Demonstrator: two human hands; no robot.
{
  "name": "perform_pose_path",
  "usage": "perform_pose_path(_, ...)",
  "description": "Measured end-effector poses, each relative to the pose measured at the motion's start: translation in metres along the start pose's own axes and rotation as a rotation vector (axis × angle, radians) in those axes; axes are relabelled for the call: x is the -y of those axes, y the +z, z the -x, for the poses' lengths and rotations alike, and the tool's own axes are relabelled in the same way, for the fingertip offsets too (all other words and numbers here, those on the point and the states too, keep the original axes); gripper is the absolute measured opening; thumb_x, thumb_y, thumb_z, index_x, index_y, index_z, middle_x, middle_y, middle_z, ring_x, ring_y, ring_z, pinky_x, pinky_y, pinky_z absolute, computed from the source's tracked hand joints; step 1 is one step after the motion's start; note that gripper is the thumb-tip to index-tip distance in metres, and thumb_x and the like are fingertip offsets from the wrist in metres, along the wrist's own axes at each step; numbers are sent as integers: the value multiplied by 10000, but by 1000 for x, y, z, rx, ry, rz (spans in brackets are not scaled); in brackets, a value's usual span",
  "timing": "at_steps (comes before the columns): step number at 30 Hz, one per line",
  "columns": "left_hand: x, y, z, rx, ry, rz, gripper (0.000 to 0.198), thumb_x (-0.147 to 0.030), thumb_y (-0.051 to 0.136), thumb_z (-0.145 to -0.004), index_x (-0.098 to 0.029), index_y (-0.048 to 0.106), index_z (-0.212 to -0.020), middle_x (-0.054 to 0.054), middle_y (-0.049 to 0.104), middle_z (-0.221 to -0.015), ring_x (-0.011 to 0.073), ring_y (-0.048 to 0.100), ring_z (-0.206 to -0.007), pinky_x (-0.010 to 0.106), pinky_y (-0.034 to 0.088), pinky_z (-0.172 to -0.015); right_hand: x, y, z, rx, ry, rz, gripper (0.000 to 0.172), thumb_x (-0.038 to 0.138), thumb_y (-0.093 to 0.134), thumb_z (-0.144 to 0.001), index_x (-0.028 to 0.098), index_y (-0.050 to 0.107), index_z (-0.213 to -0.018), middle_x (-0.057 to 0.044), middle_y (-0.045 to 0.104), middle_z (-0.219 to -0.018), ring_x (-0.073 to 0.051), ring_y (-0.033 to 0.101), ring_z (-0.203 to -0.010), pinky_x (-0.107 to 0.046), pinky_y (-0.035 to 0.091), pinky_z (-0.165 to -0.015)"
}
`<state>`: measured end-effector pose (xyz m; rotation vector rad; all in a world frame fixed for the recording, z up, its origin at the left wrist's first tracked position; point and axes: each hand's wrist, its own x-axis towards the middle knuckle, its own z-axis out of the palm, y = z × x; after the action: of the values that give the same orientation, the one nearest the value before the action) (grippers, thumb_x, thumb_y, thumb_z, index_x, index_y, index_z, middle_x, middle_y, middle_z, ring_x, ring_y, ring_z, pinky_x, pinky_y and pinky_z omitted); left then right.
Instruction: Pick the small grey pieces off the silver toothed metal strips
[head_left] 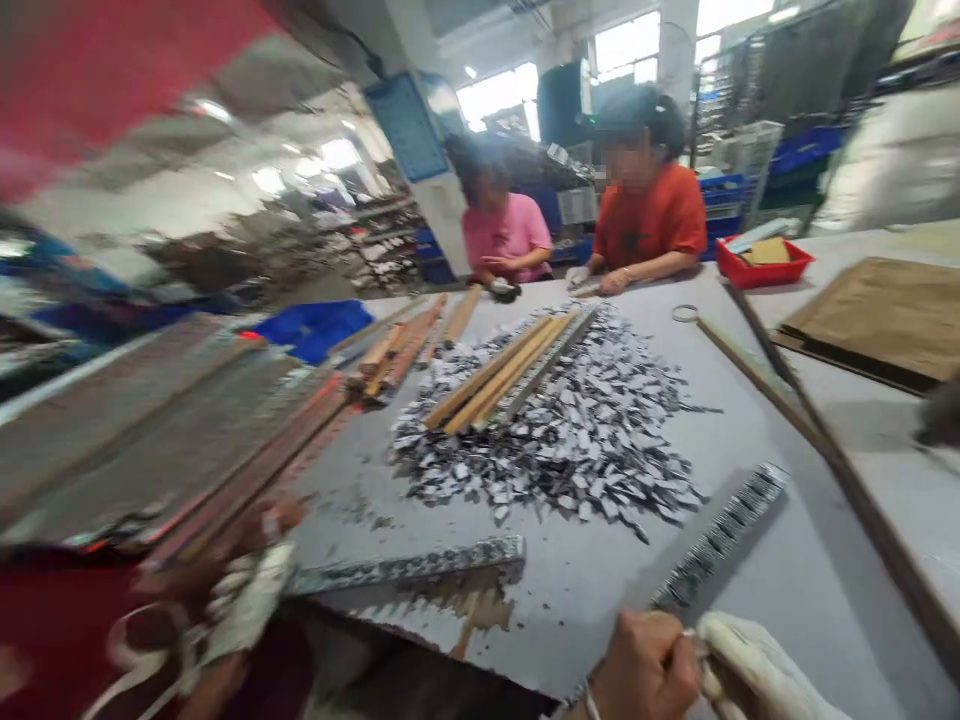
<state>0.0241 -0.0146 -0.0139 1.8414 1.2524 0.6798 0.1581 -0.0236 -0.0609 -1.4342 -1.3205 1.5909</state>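
My left hand [649,660], bare with a band at the wrist, is closed at the near end of a long strip with a dark and silvery row pattern [724,535]. The strip points away to the right over the white table. Right beside it, my right hand [757,665] in a white glove is closed, its fingertips close to the left hand's fingers. Whatever it pinches is too blurred to make out. Beyond the strip lies a wide heap of small white and dark pieces [577,440], with several wooden bars [499,375] on top.
At left, a co-worker's gloved hand [251,600] is near another patterned bar [420,565] along the table edge. Two people sit across the white table [600,580]. A red tray [765,265], brown board [877,315] and long dark bar [862,500] lie right.
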Motion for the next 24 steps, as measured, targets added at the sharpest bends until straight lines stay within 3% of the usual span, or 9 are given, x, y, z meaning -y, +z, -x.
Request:
perform_pose_path(2,-5,-8,-3,56,45,21,355,-285,341,-876,-156,251,-558,-5,294,-515,86,298,-519,296,163,-551,4,-15,12,41,92,-81,684,820,265,-809,183,456,-648,-25,430,-494,-128,421,-430,-242,367,-425)
perform_pose_path(4,-7,-15,-10,119,-13,4,397,-345,278,-930,-155,289,-582,4,349,-548,97,342,-556,296,199,-577,16,-32,13,124,115,-163,620,749,363,-849,162,476,-684,-13,455,-495,-104,401,-413,-214,312,-418)
perform_pose_path(6,-7,-20,-16,155,-79,21,427,-414,263,-962,-155,453,-680,31,496,-682,124,448,-679,286,297,-647,31,-55,4,132,94,-150,600,721,433,-858,139,525,-748,-8,483,-505,-98,422,-434,-202,307,-444)
perform_pose_path(7,-6,-21,-18,163,-108,40,413,-442,279,-966,-157,543,-827,54,563,-827,147,496,-799,291,353,-728,38,-68,-3,89,79,-98,604,723,430,-866,135,539,-781,-5,495,-518,-99,438,-456,-201,321,-466)
perform_pose_path(8,-5,-23,-21,177,-134,55,392,-448,315,-961,-156,568,-1026,79,581,-998,172,508,-943,309,384,-840,44,-81,-10,31,73,-5,617,733,393,-880,139,540,-803,0,501,-528,-102,444,-470,-204,327,-482)
perform_pose_path(10,0,-24,-24,253,-171,43,475,-392,413,-931,-141,436,-1333,116,489,-1275,211,425,-1183,361,345,-1035,53,-105,-25,-89,36,310,617,720,323,-916,153,529,-788,6,512,-562,-106,463,-522,-213,329,-536)
perform_pose_path(12,5,-23,-26,354,-201,-21,561,-291,476,-880,-127,370,-1406,122,418,-1367,226,355,-1264,381,304,-1107,58,-119,-38,-150,-4,718,594,663,281,-961,162,528,-758,-1,544,-614,-120,499,-590,-233,302,-582)
perform_pose_path(16,12,-20,-27,414,-208,-89,616,-201,497,-828,-126,363,-1424,106,386,-1402,215,326,-1286,369,276,-1147,61,-121,-53,-119,2,1262,524,541,250,-1012,185,578,-810,-34,624,-740,-177,587,-702,-266,250,-588)
perform_pose_path(24,12,-20,-29,434,-202,-109,641,-199,492,-825,-115,341,-1443,104,374,-1402,212,317,-1268,359,258,-1153,88,-105,-75,34,73,1421,480,467,325,-997,176,695,-903,-112,675,-865,-239,654,-825,-284,413,-683)
